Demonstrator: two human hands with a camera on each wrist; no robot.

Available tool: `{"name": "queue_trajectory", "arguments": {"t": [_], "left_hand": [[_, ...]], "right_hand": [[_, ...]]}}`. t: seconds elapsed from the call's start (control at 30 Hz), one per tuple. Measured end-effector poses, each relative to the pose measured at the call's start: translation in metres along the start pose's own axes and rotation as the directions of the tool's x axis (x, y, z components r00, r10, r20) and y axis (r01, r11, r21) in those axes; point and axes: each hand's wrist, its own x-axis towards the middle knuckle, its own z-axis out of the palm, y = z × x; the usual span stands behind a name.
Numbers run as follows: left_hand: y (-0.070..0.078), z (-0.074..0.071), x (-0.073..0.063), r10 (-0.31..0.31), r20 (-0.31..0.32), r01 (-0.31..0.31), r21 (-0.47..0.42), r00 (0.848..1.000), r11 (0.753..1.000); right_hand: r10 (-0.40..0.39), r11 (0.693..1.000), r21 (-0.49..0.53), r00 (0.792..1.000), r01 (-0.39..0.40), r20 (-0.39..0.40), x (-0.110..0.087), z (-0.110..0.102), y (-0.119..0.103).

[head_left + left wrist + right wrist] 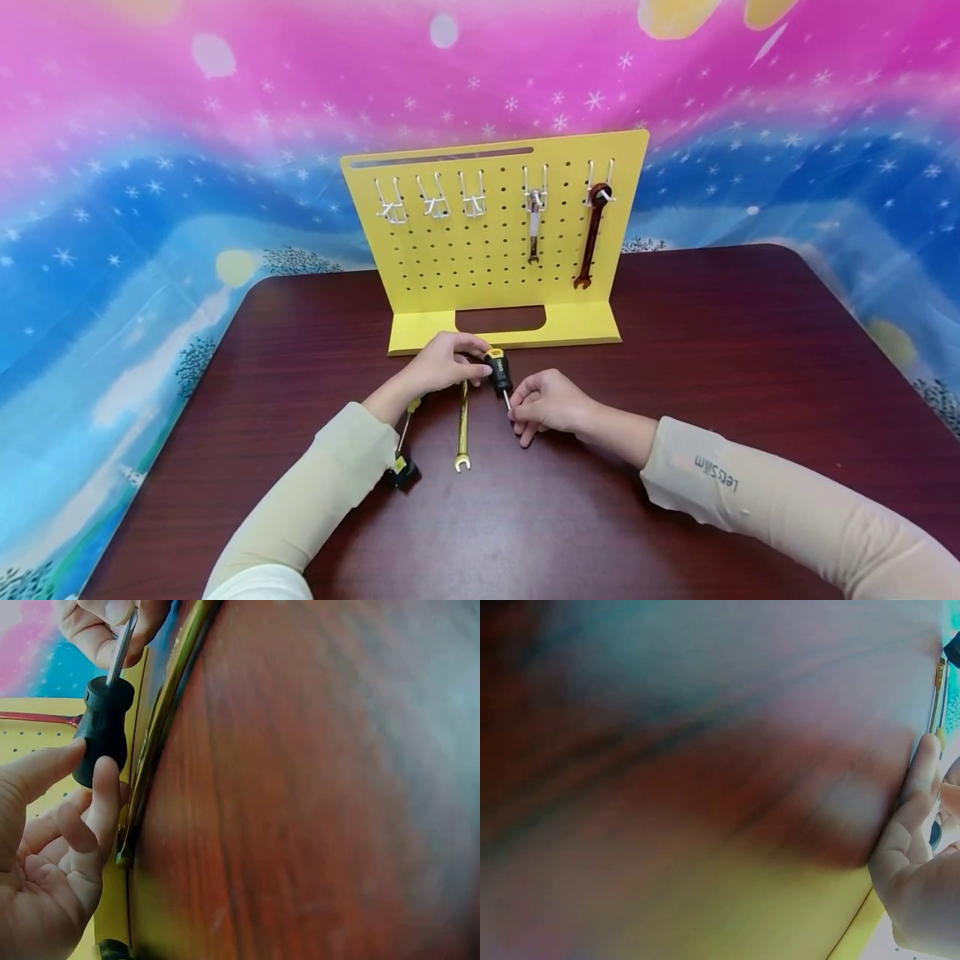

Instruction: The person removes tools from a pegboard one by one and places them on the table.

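Observation:
A short screwdriver (pixel 498 372) with a black and yellow handle is held between both hands, in front of the pegboard. My left hand (pixel 450 362) pinches its handle between thumb and fingers, as the left wrist view shows on the black handle (pixel 105 724). At the other end, my right hand (pixel 551 404) pinches the thin metal shaft (pixel 122 649) near the tip. A gold wrench (pixel 462 429) lies on the table below the left hand, its open end toward me. Left of it, partly behind the left sleeve, lies another black and yellow tool with a metal shaft (pixel 406 429).
A yellow pegboard (pixel 450 258) stands on the dark wooden table (pixel 712 333). Several white hooks (pixel 433 200) line its upper part. A small silver wrench (pixel 534 229) and a dark red wrench (pixel 592 237) hang at its right. A printed cloth (pixel 225 125) surrounds the table.

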Motion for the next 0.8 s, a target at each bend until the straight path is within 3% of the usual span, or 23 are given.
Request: {"name": "queue_trajectory", "arguments": {"t": [0.4,0.8], "left_hand": [[0.0019,-0.0002,0.0001,0.017,0.003,-0.017,0.076,1.000,0.997],[0.0026,0.0002,0.0003,0.025,0.005,-0.026,0.102,1.000,0.994]], "right_hand": [[0.022,1.000,-0.009,1.000,-0.022,0.012,0.0009,0.0012,-0.0022],[0.005,1.000,0.005,0.996,-0.005,0.086,-0.0002,-0.0034,-0.0029]]}}
